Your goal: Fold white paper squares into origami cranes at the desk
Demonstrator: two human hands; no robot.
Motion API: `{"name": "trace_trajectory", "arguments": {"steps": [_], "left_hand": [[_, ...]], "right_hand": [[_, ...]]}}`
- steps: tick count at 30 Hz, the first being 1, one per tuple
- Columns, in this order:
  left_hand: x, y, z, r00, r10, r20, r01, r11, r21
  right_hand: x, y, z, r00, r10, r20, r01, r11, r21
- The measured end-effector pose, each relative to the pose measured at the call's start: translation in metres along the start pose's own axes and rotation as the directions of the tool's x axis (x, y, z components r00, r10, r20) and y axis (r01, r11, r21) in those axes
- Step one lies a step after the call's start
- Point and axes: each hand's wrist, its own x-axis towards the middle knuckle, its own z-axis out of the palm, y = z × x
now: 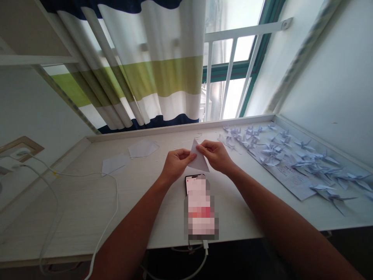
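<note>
A sheet of white paper, folded to a triangle with its point upward, is held between both hands over the desk. My left hand pinches its left edge between thumb and fingers. On the right edge, near the top, my right hand grips it the same way. Just below the paper lies a phone with a lit, partly blurred screen and a white cable plugged into its lower end.
Many folded paper cranes cover the desk's right side, some on a printed sheet. Loose paper squares lie at the back left. A white cord crosses the left side from a wall socket. Behind the desk hangs a striped curtain.
</note>
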Motion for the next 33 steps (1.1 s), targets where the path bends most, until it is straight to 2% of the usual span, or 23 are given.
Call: {"name": "trace_trajectory", "arguments": {"steps": [6,12,15,19,22,28,33], "left_hand": [[0.003,0.001,-0.005,0.996,0.083,-0.028,-0.083,0.997,0.008],[0.002,0.005,-0.006,0.994,0.075,-0.074,-0.072,0.997,0.034],[0.003,0.006,-0.007,0.996,0.08,-0.046,-0.076,0.995,0.069],[0.004,0.005,-0.011,0.998,-0.004,0.055,0.001,0.998,0.058],[0.003,0.003,-0.013,0.996,-0.036,0.086,0.032,0.998,0.05],[0.004,0.003,-0.015,0.999,-0.022,0.038,0.02,0.997,0.07],[0.006,0.003,-0.014,0.999,0.033,-0.011,-0.03,0.982,0.189]], "right_hand": [[-0.001,-0.004,0.004,0.997,0.026,0.074,-0.024,0.999,-0.021],[-0.002,-0.006,0.006,0.994,0.052,0.099,-0.046,0.997,-0.061],[-0.002,-0.006,0.007,0.994,0.073,0.083,-0.068,0.996,-0.065],[-0.002,-0.004,0.006,0.996,0.081,0.04,-0.078,0.994,-0.074],[-0.002,-0.002,0.005,0.996,0.079,0.04,-0.076,0.994,-0.076],[-0.002,0.002,0.0,0.986,0.093,0.135,-0.079,0.991,-0.111],[-0.003,0.004,0.0,0.991,0.079,0.108,-0.057,0.979,-0.195]]}}
